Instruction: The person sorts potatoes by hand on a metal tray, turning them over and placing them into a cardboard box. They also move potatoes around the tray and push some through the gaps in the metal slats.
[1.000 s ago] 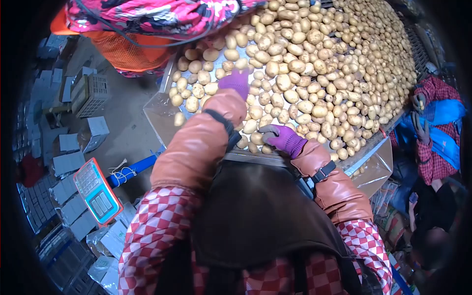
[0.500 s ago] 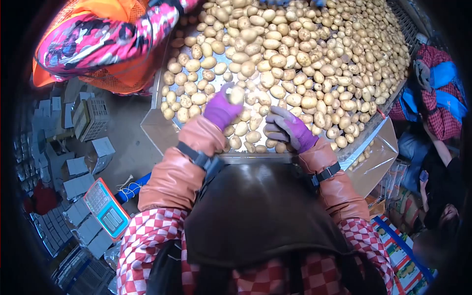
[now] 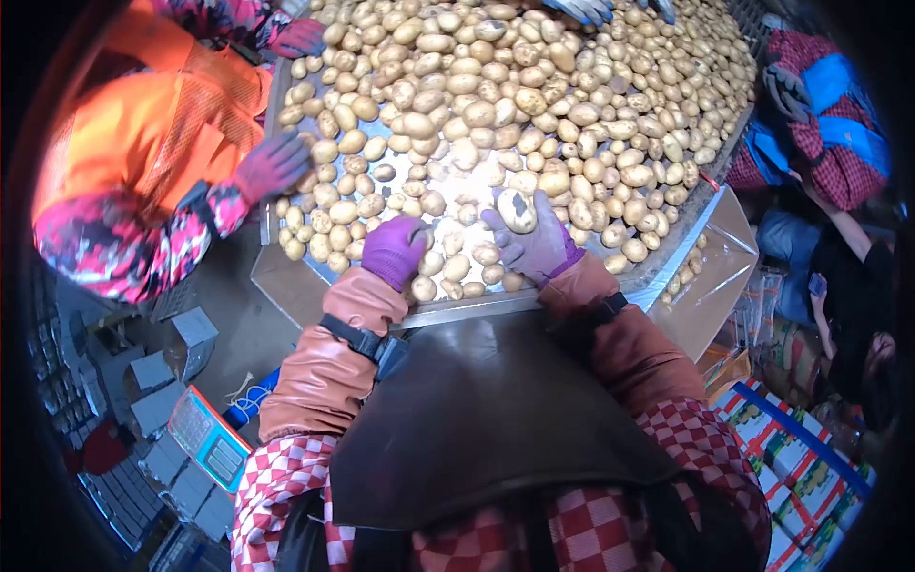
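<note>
Metal table rim (image 3: 467,310): runs across just in front of the person, pressed near the dark apron (image 3: 496,429). The apron probably keeps dirt off, and the leather-like oversleeves (image 3: 319,353) likely do the same for the forearms.
Left hand (image 3: 394,250): purple glove, knuckles up, fingers curled under, low among loose potatoes (image 3: 457,265). Cannot tell whether anything is inside the curl; fingertips hidden.
Right hand (image 3: 541,246): partly closed, digits on two sides of one potato, opening about as wide as the potato itself. Grip appears light.
Patched potato (image 3: 516,211): held above the table in the right hand, dark patch facing up. Such a hold leaves the mark exposed, presumably so it can be seen.
Scale (image 3: 208,440): low at the left, outside the table, beside a blue bar.
Side carton (image 3: 715,267): at the table's right edge, some potatoes within. Its place against the edge would suit catching them.
Orange-vested co-worker: one gloved hand (image 3: 272,167) at the left edge beside potatoes, the other (image 3: 300,36) farther up that side.
Potato heap (image 3: 610,124): thinly spread nearby, denser toward the far side.
Far edge: blue-and-grey gloves (image 3: 581,10) over the heap, owner out of view.
Right-hand background: another person in a checked top (image 3: 843,157), beyond the table.
</note>
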A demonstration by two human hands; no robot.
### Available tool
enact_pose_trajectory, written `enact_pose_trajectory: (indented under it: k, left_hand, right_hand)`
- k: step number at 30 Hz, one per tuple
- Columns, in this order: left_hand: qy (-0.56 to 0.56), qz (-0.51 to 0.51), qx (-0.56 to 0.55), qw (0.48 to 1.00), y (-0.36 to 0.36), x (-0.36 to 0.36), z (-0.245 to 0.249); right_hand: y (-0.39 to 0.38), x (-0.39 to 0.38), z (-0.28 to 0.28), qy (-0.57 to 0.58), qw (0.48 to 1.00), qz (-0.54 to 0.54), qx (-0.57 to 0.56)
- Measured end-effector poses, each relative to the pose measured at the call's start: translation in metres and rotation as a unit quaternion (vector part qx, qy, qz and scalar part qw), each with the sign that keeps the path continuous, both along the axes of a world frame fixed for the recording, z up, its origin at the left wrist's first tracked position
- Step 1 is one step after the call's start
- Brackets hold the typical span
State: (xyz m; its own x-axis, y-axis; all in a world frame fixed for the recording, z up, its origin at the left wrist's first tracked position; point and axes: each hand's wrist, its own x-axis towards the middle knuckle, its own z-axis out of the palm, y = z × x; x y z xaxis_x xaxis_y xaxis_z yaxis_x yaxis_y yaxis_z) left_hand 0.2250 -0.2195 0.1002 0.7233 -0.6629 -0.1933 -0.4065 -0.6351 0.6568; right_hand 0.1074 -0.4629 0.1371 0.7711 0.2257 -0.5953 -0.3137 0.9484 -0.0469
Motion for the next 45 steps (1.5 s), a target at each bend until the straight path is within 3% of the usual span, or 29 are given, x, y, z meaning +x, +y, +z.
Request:
enact_pose_trajectory:
  k: [2, 6, 9, 11, 12, 14, 15, 16, 17, 18, 20, 23, 25, 26, 29, 31, 32, 33, 35, 36, 37, 40, 41, 42, 45]
  left_hand:
    - [0.022, 0.002, 0.147, 0.989, -0.007, 0.002, 0.012]
    - [-0.015, 0.047, -0.034, 0.998, -0.023, -0.007, 0.025]
    - [0.181, 0.058, -0.249, 0.95, -0.052, -0.016, 0.035]
    - [0.237, 0.028, -0.249, 0.939, -0.082, -0.02, 0.056]
    - [0.128, -0.086, -0.236, 0.959, -0.095, -0.018, 0.067]
    - [0.108, -0.176, -0.159, 0.965, -0.111, -0.021, 0.083]
    - [0.104, -0.226, -0.112, 0.962, -0.117, -0.019, 0.082]
    - [0.152, -0.222, -0.115, 0.956, -0.12, -0.018, 0.074]
    - [0.17, -0.218, -0.089, 0.957, -0.121, -0.021, 0.066]
    - [0.172, -0.224, -0.158, 0.946, -0.119, -0.027, 0.058]
    - [0.154, -0.227, -0.125, 0.953, -0.124, -0.04, 0.061]
    - [0.232, -0.234, -0.142, 0.933, -0.134, -0.049, 0.07]
    - [-0.014, -0.354, -0.134, 0.926, -0.136, -0.042, 0.058]
    - [-0.149, -0.386, -0.102, 0.905, -0.123, -0.034, 0.024]
    - [-0.25, -0.445, -0.022, 0.86, -0.11, -0.03, 0.025]
    - [-0.112, -0.432, 0.025, 0.895, -0.12, -0.02, 0.038]
    - [-0.09, -0.335, -0.146, 0.926, -0.114, -0.02, 0.03]
    - [-0.128, -0.305, -0.147, 0.932, -0.119, -0.021, 0.051]
    - [-0.206, -0.221, -0.218, 0.928, -0.1, -0.007, 0.027]
    - [-0.157, -0.222, -0.101, 0.957, -0.09, 0.001, 0.038]
    - [-0.179, -0.195, -0.118, 0.957, -0.077, 0.011, 0.028]
    - [-0.21, -0.095, -0.152, 0.961, -0.045, 0.04, -0.01]
    - [-0.287, -0.086, -0.114, 0.947, -0.028, 0.064, -0.037]
    - [-0.167, -0.003, -0.204, 0.965, -0.013, 0.078, -0.079]
    - [-0.159, 0.003, -0.012, 0.987, -0.027, 0.048, -0.052]
  right_hand:
    - [-0.009, -0.006, -0.017, -0.031, 0.999, 0.011, -0.041]
    - [-0.017, -0.013, -0.019, -0.049, 0.998, 0.007, -0.032]
    - [-0.021, -0.019, -0.021, -0.049, 0.999, -0.001, 0.004]
    - [-0.022, -0.023, -0.023, -0.045, 0.999, 0.009, 0.006]
    - [-0.02, -0.025, -0.023, -0.043, 0.999, 0.02, -0.013]
    - [-0.018, -0.028, -0.029, -0.002, 0.998, 0.022, -0.052]
    - [-0.021, -0.038, -0.024, -0.042, 0.992, 0.058, -0.101]
    - [-0.024, -0.047, -0.02, -0.083, 0.981, 0.089, -0.15]
    - [-0.029, -0.054, -0.032, -0.097, 0.985, 0.108, -0.098]
    - [-0.028, -0.06, -0.022, -0.082, 0.987, 0.093, -0.107]
    - [-0.023, -0.077, -0.02, -0.102, 0.982, 0.054, -0.148]
    - [-0.04, -0.107, 0.008, -0.041, 0.971, 0.022, -0.233]
    - [-0.052, -0.134, 0.012, -0.039, 0.974, -0.043, -0.217]
    - [-0.062, -0.153, 0.001, -0.067, 0.976, -0.081, -0.189]
    - [-0.082, -0.222, -0.014, -0.042, 0.962, -0.255, -0.087]
    - [-0.096, -0.275, -0.013, -0.054, 0.942, -0.319, -0.09]
    - [-0.103, -0.299, -0.006, -0.029, 0.927, -0.355, -0.117]
    - [-0.11, -0.324, 0.002, -0.005, 0.91, -0.39, -0.142]
    - [-0.136, -0.396, -0.028, -0.013, 0.899, -0.425, -0.104]
    - [-0.139, -0.413, -0.017, -0.011, 0.876, -0.46, -0.145]
    - [-0.143, -0.43, -0.007, -0.009, 0.851, -0.492, -0.186]
    - [-0.19, -0.505, -0.045, -0.002, 0.787, -0.535, -0.308]
    - [-0.197, -0.514, -0.045, 0.005, 0.774, -0.547, -0.319]
    - [-0.202, -0.516, -0.044, 0.011, 0.77, -0.553, -0.318]
    - [-0.219, -0.474, -0.055, -0.011, 0.807, -0.522, -0.276]
